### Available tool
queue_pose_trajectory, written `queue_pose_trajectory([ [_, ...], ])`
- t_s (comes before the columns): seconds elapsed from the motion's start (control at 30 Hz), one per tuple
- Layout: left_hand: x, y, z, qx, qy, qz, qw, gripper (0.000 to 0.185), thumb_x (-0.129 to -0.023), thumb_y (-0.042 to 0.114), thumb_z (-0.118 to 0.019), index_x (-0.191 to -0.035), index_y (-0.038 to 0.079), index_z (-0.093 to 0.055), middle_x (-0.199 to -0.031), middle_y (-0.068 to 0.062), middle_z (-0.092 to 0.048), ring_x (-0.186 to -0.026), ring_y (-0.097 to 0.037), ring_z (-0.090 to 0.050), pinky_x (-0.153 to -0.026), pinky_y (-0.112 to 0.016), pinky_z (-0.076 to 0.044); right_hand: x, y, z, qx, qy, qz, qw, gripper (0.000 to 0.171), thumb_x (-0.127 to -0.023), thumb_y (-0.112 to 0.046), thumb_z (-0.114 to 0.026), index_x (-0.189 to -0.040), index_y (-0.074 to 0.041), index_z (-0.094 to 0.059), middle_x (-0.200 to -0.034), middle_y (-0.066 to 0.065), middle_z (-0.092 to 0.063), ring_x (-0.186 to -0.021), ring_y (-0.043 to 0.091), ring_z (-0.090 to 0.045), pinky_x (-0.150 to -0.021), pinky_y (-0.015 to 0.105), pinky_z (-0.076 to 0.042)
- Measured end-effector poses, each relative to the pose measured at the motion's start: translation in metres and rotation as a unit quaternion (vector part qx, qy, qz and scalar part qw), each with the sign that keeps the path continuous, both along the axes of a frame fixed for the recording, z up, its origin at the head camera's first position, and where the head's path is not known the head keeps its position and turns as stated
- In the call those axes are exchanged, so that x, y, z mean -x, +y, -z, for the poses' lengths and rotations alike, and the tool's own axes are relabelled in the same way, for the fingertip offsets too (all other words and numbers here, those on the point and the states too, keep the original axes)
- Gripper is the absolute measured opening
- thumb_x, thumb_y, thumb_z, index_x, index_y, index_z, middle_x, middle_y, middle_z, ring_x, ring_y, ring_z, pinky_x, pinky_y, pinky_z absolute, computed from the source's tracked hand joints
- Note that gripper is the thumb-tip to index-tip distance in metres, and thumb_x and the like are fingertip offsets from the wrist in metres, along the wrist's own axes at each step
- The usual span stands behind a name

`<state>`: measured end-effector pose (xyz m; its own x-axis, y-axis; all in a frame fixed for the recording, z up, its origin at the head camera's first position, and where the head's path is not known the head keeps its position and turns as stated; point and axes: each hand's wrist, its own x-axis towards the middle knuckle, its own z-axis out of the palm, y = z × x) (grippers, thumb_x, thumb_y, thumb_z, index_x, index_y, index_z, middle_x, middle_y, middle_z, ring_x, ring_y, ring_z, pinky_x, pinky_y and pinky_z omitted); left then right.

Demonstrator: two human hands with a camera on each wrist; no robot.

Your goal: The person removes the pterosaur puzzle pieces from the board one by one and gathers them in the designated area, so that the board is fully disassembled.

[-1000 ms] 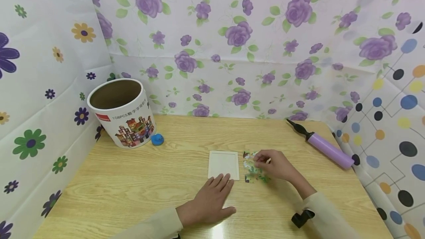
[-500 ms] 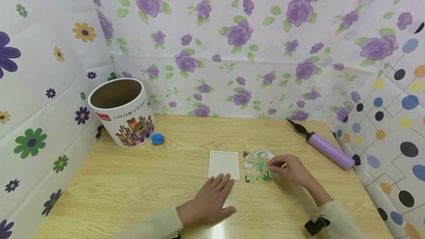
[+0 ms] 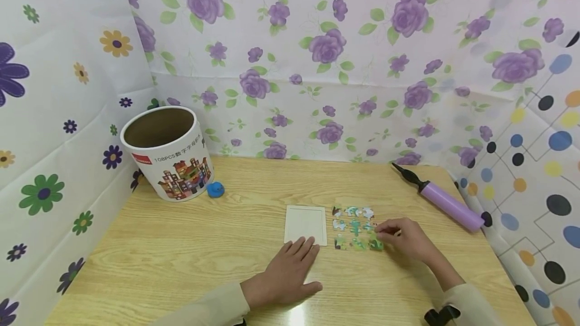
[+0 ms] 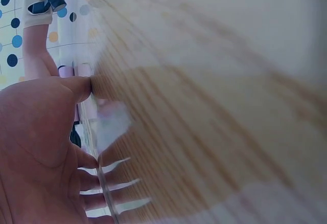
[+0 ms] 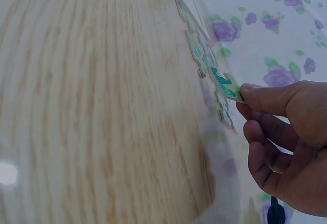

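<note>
My left hand (image 3: 290, 270) lies flat on the wooden table (image 3: 181, 255), its fingertips at the near edge of a blank white puzzle board (image 3: 305, 223). In the left wrist view the left hand (image 4: 41, 147) presses palm down on the wood. To the right of the board, several green-and-white puzzle pieces (image 3: 353, 226) lie spread in rows. My right hand (image 3: 401, 238) pinches one green puzzle piece (image 3: 375, 243) at the near right corner of that group. The right wrist view shows thumb and forefinger of the right hand (image 5: 286, 132) holding this piece (image 5: 231, 87) just above the table.
An open cardboard tub (image 3: 167, 152) stands at the back left with a small blue object (image 3: 215, 189) beside it. A purple hand pump (image 3: 446, 204) lies at the back right. Flowered and dotted sheets wall the table on three sides.
My right hand has slid to the right and nearer, uncovering the puzzle pieces, which now lie spread apart. The left hand has stayed put.
</note>
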<state>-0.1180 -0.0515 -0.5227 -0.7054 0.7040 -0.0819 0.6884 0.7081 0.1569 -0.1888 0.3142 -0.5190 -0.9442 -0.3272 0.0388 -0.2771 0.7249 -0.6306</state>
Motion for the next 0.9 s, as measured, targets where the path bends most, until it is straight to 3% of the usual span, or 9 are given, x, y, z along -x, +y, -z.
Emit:
queue_pose_trajectory([
  [0.3,0.0,0.0,0.002,0.001,0.009,0.0,1.0,0.082,-0.104,0.063,-0.038,-0.161,0.006,-0.029,-0.167,-0.016,-0.026,-0.153,-0.033,-0.027,-0.118,-0.051,-0.031,0.001,0.003,0.008,0.003,-0.028,0.008,1.0,0.011,-0.093,-0.022,-0.077,-0.103,-0.019,-0.08,-0.097,-0.007,-0.075,-0.085,0.01,-0.065,-0.07,0.027,-0.053],
  [0.57,-0.002,0.0,-0.004,0.007,0.002,-0.009,0.9999,0.081,-0.104,0.063,-0.039,-0.161,0.007,-0.028,-0.168,-0.014,-0.025,-0.154,-0.031,-0.027,-0.119,-0.049,-0.03,0.0,0.004,0.013,-0.005,-0.019,0.007,1.0,0.011,-0.092,-0.018,-0.077,-0.102,-0.021,-0.081,-0.099,-0.006,-0.076,-0.087,0.007,-0.066,-0.075,0.026,-0.054],
  [0.9,-0.001,0.0,-0.003,0.01,0.004,-0.004,0.9999,0.081,-0.104,0.063,-0.038,-0.162,0.007,-0.028,-0.168,-0.014,-0.025,-0.154,-0.031,-0.026,-0.119,-0.049,-0.03,0.001,0.001,0.012,-0.017,-0.021,0.003,1.0,0.008,-0.093,-0.019,-0.077,-0.1,-0.022,-0.08,-0.095,-0.009,-0.074,-0.084,0.005,-0.063,-0.074,0.026,-0.052],
])
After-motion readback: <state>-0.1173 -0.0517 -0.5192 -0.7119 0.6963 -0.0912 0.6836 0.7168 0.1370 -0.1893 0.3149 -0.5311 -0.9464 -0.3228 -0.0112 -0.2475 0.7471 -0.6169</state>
